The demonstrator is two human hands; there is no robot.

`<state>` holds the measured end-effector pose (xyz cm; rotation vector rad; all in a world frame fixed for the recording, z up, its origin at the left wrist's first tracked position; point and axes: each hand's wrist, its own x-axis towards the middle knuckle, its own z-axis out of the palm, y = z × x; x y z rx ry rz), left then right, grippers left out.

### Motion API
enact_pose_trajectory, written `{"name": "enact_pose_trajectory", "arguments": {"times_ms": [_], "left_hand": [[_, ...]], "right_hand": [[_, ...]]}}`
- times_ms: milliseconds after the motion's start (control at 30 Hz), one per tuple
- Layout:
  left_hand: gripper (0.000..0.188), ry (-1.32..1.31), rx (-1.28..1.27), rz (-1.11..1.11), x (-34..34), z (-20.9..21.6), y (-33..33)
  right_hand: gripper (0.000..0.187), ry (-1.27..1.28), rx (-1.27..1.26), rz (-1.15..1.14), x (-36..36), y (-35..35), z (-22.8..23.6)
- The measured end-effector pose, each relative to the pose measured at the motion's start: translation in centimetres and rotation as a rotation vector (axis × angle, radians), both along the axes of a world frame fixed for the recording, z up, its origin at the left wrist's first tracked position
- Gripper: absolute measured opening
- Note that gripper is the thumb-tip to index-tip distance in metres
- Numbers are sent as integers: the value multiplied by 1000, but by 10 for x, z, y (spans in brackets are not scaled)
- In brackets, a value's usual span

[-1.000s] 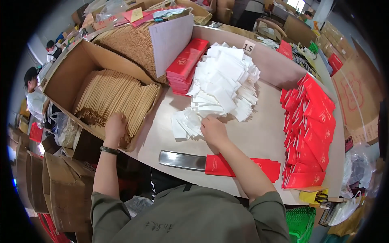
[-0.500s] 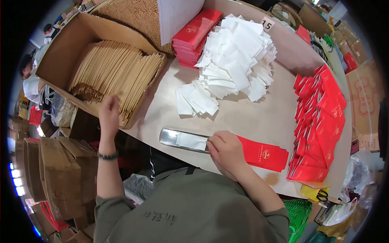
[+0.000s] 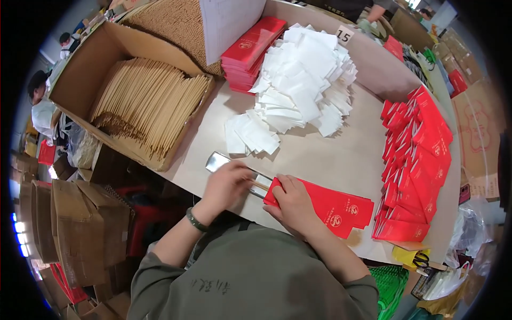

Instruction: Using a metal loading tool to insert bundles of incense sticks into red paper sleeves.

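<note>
Currently left hand (image 3: 230, 184) pinches sticks (image 3: 261, 185), right hand (image 3: 292, 204) grips red sleeves (image 3: 326, 198); pale emblems (image 3: 335, 220) printed on them.

A packing workshop is indicated by goods kept in bulk. On a pale worktable with a raised edge (image 3: 330, 160), thin tan wooden sticks (image 3: 152, 101) are ranked in an open brown cardboard box (image 3: 80, 74) at upper left, small flat white packets (image 3: 298, 80) are heaped at upper centre, and slim red paper sleeves (image 3: 416, 170) are piled at right. Worn brown cardboard cartons (image 3: 85, 234) are crowded together at lower left.
</note>
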<state>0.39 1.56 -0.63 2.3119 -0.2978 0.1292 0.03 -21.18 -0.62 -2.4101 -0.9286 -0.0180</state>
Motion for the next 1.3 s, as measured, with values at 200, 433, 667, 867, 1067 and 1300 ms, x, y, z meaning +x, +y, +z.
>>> {"name": "enact_pose_trajectory", "arguments": {"times_ms": [200, 433, 667, 867, 1067, 1300], "left_hand": [[22, 382, -298, -39, 4, -12, -28], [74, -310, 404, -148, -5, 36, -1], [47, 180, 248, 9, 11, 31, 11], [43, 847, -524, -280, -11, 1, -11], [57, 783, -581, -547, -9, 17, -53], [57, 227, 252, -29, -12, 11, -9]], "right_hand": [[36, -25, -36, -32, 1, -4, 1], [31, -87, 65, -10, -3, -13, 2], [8, -29, -171, -176, 57, -132, 82], [27, -173, -276, -74, 38, -155, 49], [28, 609, 322, -177, 8, -57, -17], [32, 412, -336, -443, 12, -26, 13]]}}
